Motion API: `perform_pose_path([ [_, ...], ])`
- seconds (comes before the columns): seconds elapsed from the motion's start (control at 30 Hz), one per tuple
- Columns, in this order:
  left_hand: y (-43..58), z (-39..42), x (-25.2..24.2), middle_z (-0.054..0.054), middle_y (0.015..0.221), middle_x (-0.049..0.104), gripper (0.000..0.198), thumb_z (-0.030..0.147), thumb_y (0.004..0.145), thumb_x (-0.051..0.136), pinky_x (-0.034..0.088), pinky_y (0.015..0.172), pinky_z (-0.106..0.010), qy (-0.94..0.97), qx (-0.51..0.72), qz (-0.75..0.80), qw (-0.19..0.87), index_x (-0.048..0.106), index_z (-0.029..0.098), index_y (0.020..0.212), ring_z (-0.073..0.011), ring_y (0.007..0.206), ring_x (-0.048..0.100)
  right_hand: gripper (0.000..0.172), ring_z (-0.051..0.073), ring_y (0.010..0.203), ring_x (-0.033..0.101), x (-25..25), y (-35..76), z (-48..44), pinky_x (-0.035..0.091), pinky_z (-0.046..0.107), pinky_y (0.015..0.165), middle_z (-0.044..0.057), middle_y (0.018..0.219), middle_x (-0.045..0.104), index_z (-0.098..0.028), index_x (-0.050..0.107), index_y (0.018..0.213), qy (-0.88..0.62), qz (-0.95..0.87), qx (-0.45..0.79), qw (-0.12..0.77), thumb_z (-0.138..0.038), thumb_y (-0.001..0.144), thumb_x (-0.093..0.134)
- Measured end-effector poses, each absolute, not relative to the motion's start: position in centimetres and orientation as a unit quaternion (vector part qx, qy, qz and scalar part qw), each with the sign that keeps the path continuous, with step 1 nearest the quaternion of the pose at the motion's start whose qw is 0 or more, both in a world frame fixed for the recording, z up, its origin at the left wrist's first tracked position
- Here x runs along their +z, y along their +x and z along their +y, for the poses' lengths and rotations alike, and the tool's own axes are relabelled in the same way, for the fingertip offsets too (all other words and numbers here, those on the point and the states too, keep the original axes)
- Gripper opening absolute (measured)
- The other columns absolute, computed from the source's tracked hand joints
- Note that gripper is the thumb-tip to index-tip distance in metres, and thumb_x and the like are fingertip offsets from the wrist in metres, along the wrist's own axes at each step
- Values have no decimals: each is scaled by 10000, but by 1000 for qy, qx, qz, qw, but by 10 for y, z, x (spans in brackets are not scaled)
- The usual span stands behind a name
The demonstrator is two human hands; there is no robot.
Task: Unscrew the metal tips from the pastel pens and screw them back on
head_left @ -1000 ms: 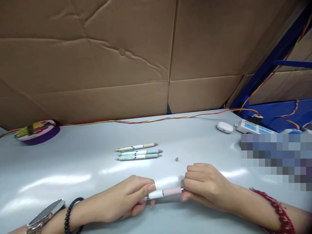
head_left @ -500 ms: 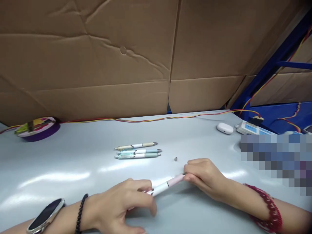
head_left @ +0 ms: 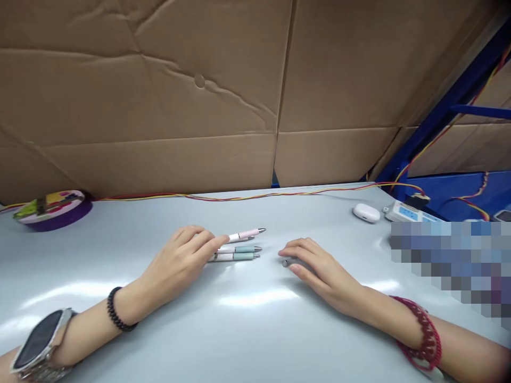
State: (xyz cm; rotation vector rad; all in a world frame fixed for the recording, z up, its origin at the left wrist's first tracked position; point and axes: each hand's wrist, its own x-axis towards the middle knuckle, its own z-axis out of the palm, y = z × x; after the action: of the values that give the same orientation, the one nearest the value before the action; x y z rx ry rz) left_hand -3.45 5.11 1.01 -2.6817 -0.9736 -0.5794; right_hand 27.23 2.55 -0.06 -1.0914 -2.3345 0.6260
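Observation:
A pink and white pen [head_left: 248, 234] is in my left hand [head_left: 187, 252], its silver tip pointing right, above the group of pens on the table. Under it the tip of another pen [head_left: 249, 239] shows. Two pens with blue-green grips, an upper one [head_left: 244, 249] and a lower one [head_left: 242, 257], lie side by side, their left ends hidden behind my left fingers. My right hand [head_left: 315, 268] is open over the table, thumb and fingers apart around a small silver metal piece [head_left: 285, 263] that lies between them.
A round purple-sided box [head_left: 56, 211] is at the back left. A white earbud case [head_left: 366, 213] and a power strip [head_left: 409, 212] are at the back right. Red and yellow wires [head_left: 191, 197] run along the rear edge, before a cardboard wall [head_left: 159, 106].
My left hand has carried the pink pen up and back to the other pens. My right hand has let go of its tip end, opened and shifted left beside the small metal piece.

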Motion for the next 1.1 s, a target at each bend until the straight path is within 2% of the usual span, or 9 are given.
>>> perform_pose_path([
  [0.2,-34,57,8,-92,996,576,300,79,916,309,419,783,-385,-916,-162,-350,108,519,184,1103,-253,927,511,158,176,988,528,-2,270,26,468,306,874,55,1043,575,-220,596,1032,-394,-864,219,224,-205,927,480],
  [0.47,-33,54,9,-139,1148,503,237,121,915,331,415,813,-425,-913,-184,-347,111,546,166,1004,-284,1011,490,164,183,980,525,-1,270,25,467,317,862,63,1034,575,-213,598,1015,-387,-865,224,227,-167,923,469],
  [0.57,-32,53,10,-126,1101,545,185,190,932,377,416,806,-411,-919,-185,-331,107,560,166,948,-276,982,514,175,184,980,526,-1,271,25,471,320,856,65,1037,574,-214,599,1014,-388,-864,225,228,-153,920,464],
  [0.67,-30,52,10,-87,1009,605,159,261,943,433,427,792,-397,-930,-169,-316,80,564,180,980,-268,958,532,185,179,975,531,-1,271,26,473,313,853,61,1029,573,-214,601,1000,-388,-865,220,231,-133,911,459],
  [0.87,-30,52,8,-86,977,639,260,96,951,318,472,796,-348,-935,-202,-286,58,549,159,1054,-215,936,559,198,176,962,531,-1,270,25,471,311,848,60,1022,573,-211,597,995,-385,-869,213,228,-114,907,449],
  [1.1,-34,54,9,-58,836,645,268,47,928,309,473,823,-351,-944,-233,-219,77,544,174,907,-177,816,588,201,171,952,533,0,270,24,467,307,848,58,1023,571,-209,592,988,-383,-871,214,222,-101,899,447],
])
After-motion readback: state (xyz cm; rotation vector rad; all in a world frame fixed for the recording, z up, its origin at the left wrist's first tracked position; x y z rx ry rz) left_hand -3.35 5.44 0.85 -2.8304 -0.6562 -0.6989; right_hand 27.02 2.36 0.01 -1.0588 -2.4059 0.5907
